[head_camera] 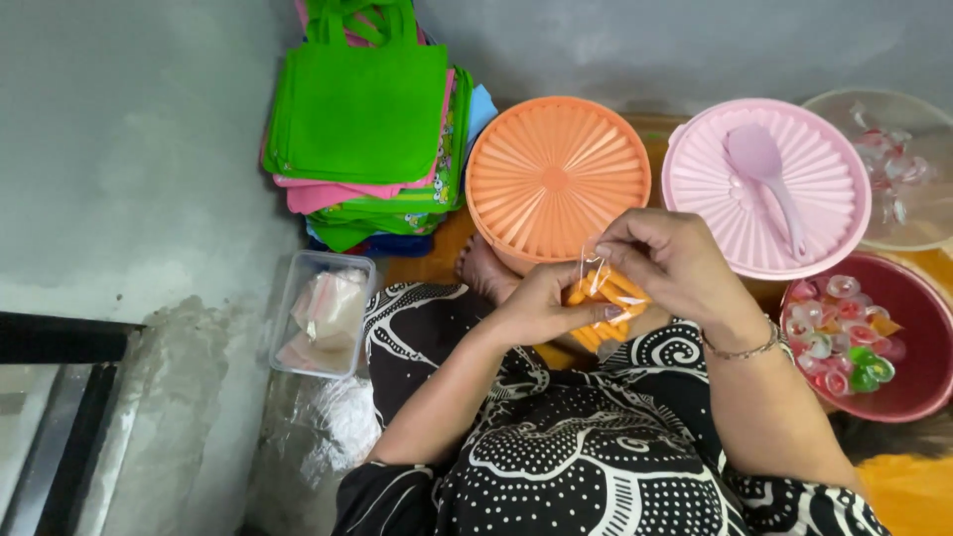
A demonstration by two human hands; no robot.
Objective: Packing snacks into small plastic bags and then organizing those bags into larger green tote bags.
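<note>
Head view: both hands closed on a small clear bag of orange sticks (pixel 603 300) above the lap
Left hand (pixel 541 310) gripping from below-left, right hand (pixel 667 260) pinching the top edge; sticks' long axis slanting down-right, just before the orange ribbed lid (pixel 556 174)

Two lidded tubs (pixel 558 174) side by side — bags (pixel 362 119) left, sweets bowl (pixel 898 397) right, spoon (pixel 764 179) on one lid.

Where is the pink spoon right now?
The pink spoon lies on the pink ribbed lid, upper right of the head view, just beyond the right hand.
</note>
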